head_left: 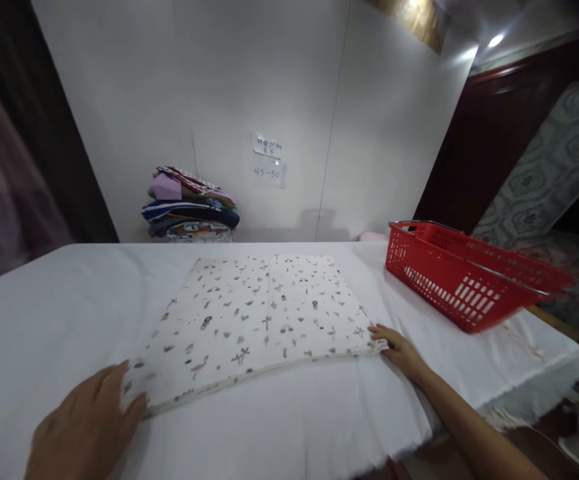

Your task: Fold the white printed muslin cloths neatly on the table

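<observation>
A white cloth (259,313) printed with small dark motifs lies flat, folded to a rectangle, on the white-covered table (44,320). My left hand (86,427) rests at its near left corner with the fingers closed on the cloth's edge. At the near right corner, my right hand (399,350) pinches the cloth's edge with the fingertips tucked at the corner.
A red plastic basket (469,277) stands on the table's right side, partly over the edge. A stack of folded colourful fabrics (189,207) sits against the white wall at the back. Two paper notes (268,160) hang on the wall. Dark wooden panelling stands at the right.
</observation>
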